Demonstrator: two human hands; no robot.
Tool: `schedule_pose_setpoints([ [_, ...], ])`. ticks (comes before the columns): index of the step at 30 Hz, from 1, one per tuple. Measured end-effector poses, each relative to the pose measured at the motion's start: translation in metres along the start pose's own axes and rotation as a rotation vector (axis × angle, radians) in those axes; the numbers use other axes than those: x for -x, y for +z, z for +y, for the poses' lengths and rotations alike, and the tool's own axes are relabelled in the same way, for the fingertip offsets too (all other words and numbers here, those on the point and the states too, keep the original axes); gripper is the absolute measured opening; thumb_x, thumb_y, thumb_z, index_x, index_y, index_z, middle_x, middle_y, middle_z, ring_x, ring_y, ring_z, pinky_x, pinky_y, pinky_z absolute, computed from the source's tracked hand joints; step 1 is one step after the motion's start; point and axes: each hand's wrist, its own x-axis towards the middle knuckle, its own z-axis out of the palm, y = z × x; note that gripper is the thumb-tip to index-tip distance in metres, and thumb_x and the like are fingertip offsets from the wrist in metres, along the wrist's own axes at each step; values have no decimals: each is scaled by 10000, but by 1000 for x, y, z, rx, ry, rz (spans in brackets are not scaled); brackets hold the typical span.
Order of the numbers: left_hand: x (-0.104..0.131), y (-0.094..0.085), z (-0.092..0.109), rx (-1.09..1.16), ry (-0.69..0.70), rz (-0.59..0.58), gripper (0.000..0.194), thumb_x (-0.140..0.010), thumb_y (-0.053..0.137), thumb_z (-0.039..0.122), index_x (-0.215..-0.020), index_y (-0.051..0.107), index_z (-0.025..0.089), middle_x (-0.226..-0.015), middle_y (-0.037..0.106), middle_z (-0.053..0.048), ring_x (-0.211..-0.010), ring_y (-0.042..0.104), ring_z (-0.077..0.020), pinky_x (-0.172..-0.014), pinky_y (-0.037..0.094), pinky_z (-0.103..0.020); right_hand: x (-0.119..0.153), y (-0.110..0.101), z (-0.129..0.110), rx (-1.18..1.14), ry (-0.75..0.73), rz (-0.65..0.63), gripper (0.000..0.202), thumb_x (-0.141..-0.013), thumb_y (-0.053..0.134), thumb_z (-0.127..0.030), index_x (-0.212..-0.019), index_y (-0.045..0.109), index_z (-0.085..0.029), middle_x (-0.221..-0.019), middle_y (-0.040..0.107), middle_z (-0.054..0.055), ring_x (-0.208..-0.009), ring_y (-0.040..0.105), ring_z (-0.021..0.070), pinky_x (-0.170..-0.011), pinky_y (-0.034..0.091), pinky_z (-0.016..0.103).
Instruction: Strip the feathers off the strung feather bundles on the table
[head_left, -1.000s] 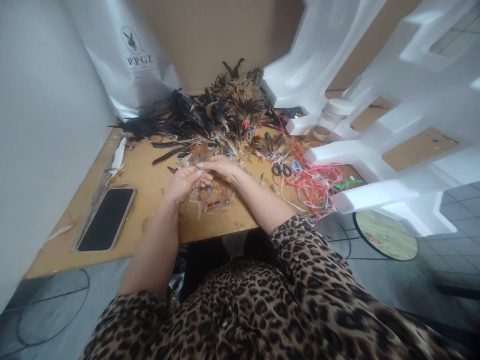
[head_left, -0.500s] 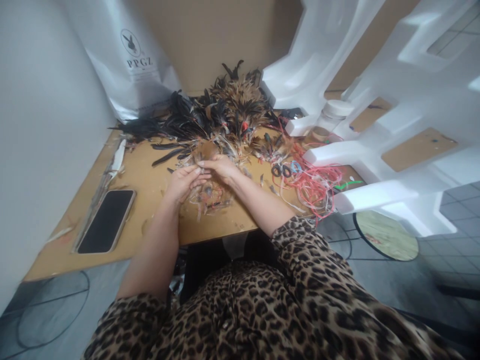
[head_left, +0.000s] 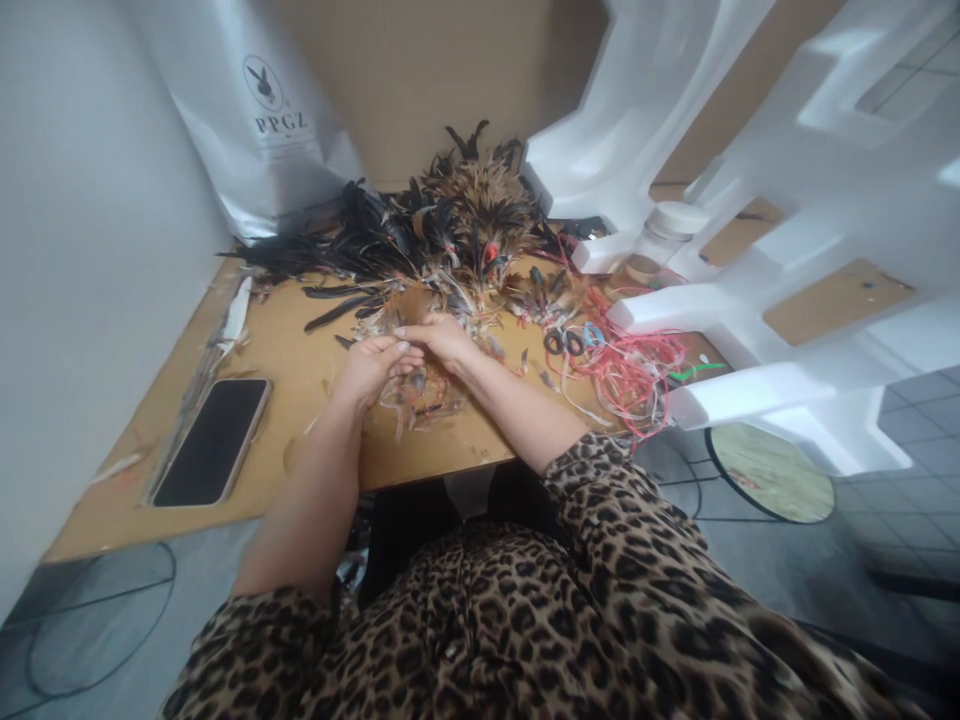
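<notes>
My left hand [head_left: 375, 365] and my right hand [head_left: 444, 340] meet over the front of the table, fingertips almost touching. A small tuft of brown feathers [head_left: 409, 302] rises from between the right hand's thumb and fingers, which are pinched on its base. The left hand's thumb and fingertips press together right beside that base; whatever they grip is too small to make out. Loose feather scraps [head_left: 427, 395] lie on the table under both hands. Just beyond is a big heap of black and brown feathers [head_left: 480, 200].
Black-handled scissors [head_left: 562, 342] lie right of my hands, beside a tangle of pink string [head_left: 630, 375]. White molded foam pieces [head_left: 750, 310] overhang the right side, near a clear lidded jar [head_left: 669, 232]. At left are a phone [head_left: 214, 442] and a white bag [head_left: 281, 150].
My left hand's fingers have shifted slightly and curled closer together near the tuft's base. The right hand keeps its pinch in nearly the same spot.
</notes>
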Motion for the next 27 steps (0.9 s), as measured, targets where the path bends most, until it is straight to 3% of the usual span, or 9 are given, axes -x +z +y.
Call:
schedule_pose_setpoints([
  [5, -1, -4, 1, 9, 13, -13, 169, -644, 706, 240, -709, 671, 88, -675, 683, -75, -550, 612, -81, -545, 480, -164, 2, 1, -3, -43, -20, -79, 419, -490, 769, -399, -534, 429, -158, -478, 461, -70, -461, 401, 38, -460, 305, 182],
  [8, -4, -9, 4, 42, 75, 95, 182, -664, 694, 252, -773, 674, 107, -676, 678, -52, -557, 609, -74, -544, 473, -160, 2, -3, -14, -114, -48, -115, 361, -546, 739, -438, -703, 585, -152, -611, 581, -25, -541, 486, 61, -512, 360, 189],
  [10, -5, -12, 6, 101, 131, 182, 192, -687, 680, 264, -820, 670, 126, -696, 680, -39, -580, 618, -74, -547, 471, -155, -2, -10, -19, -91, -85, -39, 333, -589, 716, -415, -781, 628, -158, -664, 607, -16, -565, 500, 65, -531, 367, 192],
  [12, -7, -15, 9, 154, 182, 240, 177, -707, 666, 270, -823, 663, 136, -707, 681, -32, -596, 625, -72, -536, 464, -146, -8, -20, -20, 35, -124, 77, 245, -617, 696, -359, -722, 634, -146, -609, 585, -26, -535, 465, 59, -544, 367, 196],
  [14, -8, -17, 10, 188, 209, 268, 163, -712, 663, 268, -812, 657, 140, -713, 685, -29, -596, 627, -69, -515, 453, -135, -14, -28, -16, 214, -183, 116, 167, -642, 663, -298, -671, 635, -135, -607, 590, -25, -546, 469, 60, -584, 384, 201],
  [20, -10, -15, 11, 214, 226, 362, 186, -703, 671, 285, -796, 646, 126, -727, 694, -57, -558, 621, -71, -454, 416, -122, -15, -31, -4, 774, -318, -12, 134, -694, 576, -225, -696, 677, -137, -722, 662, 6, -684, 567, 104, -668, 401, 210],
  [27, -12, -21, 14, 277, 299, 487, 140, -732, 637, 259, -799, 635, 136, -732, 688, -50, -556, 613, -64, -445, 407, -122, -1, -19, -5, 1127, -408, -73, 186, -760, 516, -244, -826, 679, -182, -882, 670, 27, -822, 573, 142, -741, 398, 239],
])
